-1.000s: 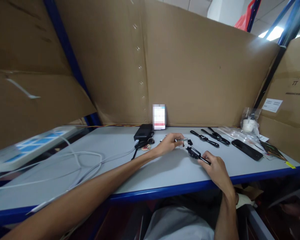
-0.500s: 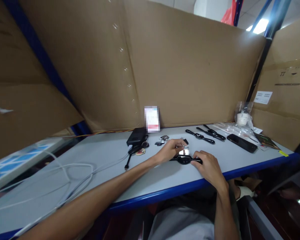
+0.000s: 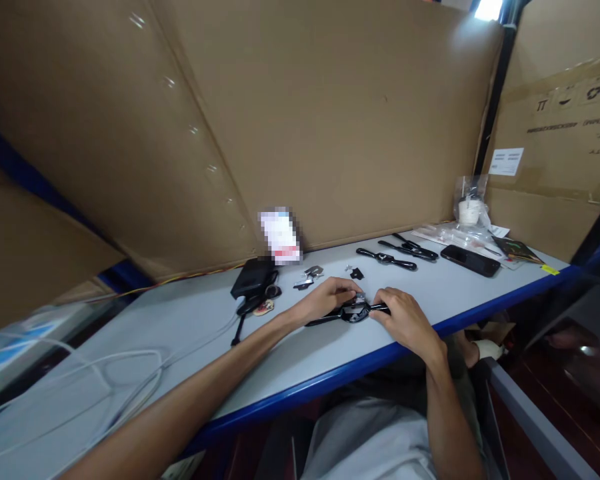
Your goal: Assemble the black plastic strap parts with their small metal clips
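Observation:
A black smartwatch (image 3: 351,313) with its strap stretched out lies on the grey table (image 3: 205,320) near the front edge. My left hand (image 3: 325,298) is curled over the watch's left side, fingertips pinched at the case. My right hand (image 3: 399,318) grips the right end of the strap, fingers closed. Both hands rest on the table. What the left fingertips press on is too small to make out.
Two more black watches (image 3: 386,259) (image 3: 414,248) and a black phone (image 3: 470,260) lie to the right, with plastic bags (image 3: 467,220) behind. A black power bank (image 3: 253,278), small metal parts (image 3: 307,276), white cables (image 3: 105,373) and cardboard walls (image 3: 330,120) surround the table.
The right hand brought the watch from right of centre to between both hands. The left hand moved from small parts onto the watch. The view swung left and down.

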`<action>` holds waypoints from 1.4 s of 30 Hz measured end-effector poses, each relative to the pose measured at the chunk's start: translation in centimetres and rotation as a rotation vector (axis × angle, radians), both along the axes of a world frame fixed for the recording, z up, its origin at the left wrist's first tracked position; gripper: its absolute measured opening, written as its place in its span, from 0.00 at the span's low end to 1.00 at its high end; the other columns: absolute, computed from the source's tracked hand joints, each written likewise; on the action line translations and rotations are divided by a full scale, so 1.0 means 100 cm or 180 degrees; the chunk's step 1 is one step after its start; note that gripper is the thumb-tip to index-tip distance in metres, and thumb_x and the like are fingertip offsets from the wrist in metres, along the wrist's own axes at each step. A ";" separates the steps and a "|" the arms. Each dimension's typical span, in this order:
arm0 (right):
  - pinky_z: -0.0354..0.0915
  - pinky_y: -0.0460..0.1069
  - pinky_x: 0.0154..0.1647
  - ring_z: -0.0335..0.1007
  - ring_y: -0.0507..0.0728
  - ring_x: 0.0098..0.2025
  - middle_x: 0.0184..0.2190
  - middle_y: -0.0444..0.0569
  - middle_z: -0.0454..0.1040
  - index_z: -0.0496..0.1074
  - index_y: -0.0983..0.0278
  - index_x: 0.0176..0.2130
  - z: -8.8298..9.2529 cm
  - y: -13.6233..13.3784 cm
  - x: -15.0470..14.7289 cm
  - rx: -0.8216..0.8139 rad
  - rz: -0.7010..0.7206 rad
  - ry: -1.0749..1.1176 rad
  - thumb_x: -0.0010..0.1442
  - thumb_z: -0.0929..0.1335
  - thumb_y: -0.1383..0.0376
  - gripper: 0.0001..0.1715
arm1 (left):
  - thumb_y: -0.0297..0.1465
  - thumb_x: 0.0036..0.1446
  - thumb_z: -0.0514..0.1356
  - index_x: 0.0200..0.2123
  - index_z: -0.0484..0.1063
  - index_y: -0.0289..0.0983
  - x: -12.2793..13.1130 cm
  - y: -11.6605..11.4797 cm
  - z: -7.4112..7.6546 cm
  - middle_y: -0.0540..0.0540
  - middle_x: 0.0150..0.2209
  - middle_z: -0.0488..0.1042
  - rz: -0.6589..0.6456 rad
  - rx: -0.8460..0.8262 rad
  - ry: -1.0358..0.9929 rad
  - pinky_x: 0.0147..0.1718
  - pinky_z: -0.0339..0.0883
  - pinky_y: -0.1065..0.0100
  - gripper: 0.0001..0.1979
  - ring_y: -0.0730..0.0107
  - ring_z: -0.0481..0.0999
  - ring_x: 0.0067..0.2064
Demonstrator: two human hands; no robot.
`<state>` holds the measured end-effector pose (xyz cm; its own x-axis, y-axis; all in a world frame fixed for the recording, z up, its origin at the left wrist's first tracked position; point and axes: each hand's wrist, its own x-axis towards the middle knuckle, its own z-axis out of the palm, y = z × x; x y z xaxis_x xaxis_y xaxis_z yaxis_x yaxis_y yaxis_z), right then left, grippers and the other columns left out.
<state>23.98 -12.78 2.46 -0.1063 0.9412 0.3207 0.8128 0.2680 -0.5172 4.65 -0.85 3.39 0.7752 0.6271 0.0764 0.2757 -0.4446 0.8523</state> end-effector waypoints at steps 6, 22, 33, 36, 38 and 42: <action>0.59 0.49 0.48 0.72 0.57 0.47 0.41 0.47 0.77 0.72 0.60 0.42 -0.001 0.000 0.002 -0.0039 0.0015 0.0035 0.65 0.69 0.67 0.04 | 0.37 0.59 0.62 0.47 0.78 0.34 -0.005 -0.005 0.003 0.45 0.38 0.81 0.0079 0.0370 0.0346 0.36 0.65 0.68 0.16 0.67 0.74 0.35; 0.60 0.49 0.50 0.73 0.57 0.48 0.43 0.47 0.78 0.73 0.59 0.43 -0.001 0.002 0.004 -0.0041 0.0057 0.0013 0.65 0.69 0.67 0.05 | 0.40 0.64 0.60 0.49 0.79 0.37 -0.006 -0.019 0.007 0.43 0.42 0.80 0.0076 0.1573 0.0665 0.42 0.66 0.66 0.16 0.62 0.76 0.41; 0.62 0.49 0.51 0.73 0.58 0.48 0.42 0.47 0.76 0.71 0.53 0.62 0.000 0.000 0.004 0.0038 0.0143 -0.0268 0.68 0.66 0.68 0.25 | 0.31 0.67 0.55 0.52 0.75 0.37 -0.009 -0.018 0.009 0.41 0.46 0.77 -0.0170 0.1704 0.0678 0.45 0.65 0.65 0.14 0.61 0.76 0.45; 0.63 0.49 0.51 0.73 0.58 0.47 0.41 0.47 0.76 0.74 0.52 0.59 0.001 0.000 0.004 0.0008 0.0115 -0.0280 0.68 0.66 0.68 0.23 | 0.32 0.68 0.54 0.53 0.74 0.38 -0.008 -0.020 0.006 0.41 0.44 0.76 -0.0155 0.1781 0.0665 0.44 0.65 0.66 0.15 0.61 0.75 0.43; 0.63 0.49 0.51 0.74 0.58 0.47 0.41 0.47 0.76 0.75 0.52 0.59 0.000 0.001 0.004 -0.0005 0.0096 -0.0277 0.68 0.67 0.67 0.22 | 0.32 0.68 0.53 0.53 0.73 0.37 -0.009 -0.019 0.006 0.41 0.43 0.75 -0.0160 0.1781 0.0654 0.43 0.65 0.66 0.15 0.62 0.75 0.42; 0.63 0.49 0.52 0.74 0.58 0.48 0.42 0.47 0.77 0.74 0.52 0.60 0.000 0.002 0.005 -0.0036 0.0072 -0.0229 0.67 0.67 0.66 0.23 | 0.33 0.68 0.54 0.51 0.75 0.37 -0.010 -0.015 0.006 0.42 0.43 0.76 -0.0318 0.1641 0.0524 0.44 0.66 0.66 0.14 0.62 0.75 0.43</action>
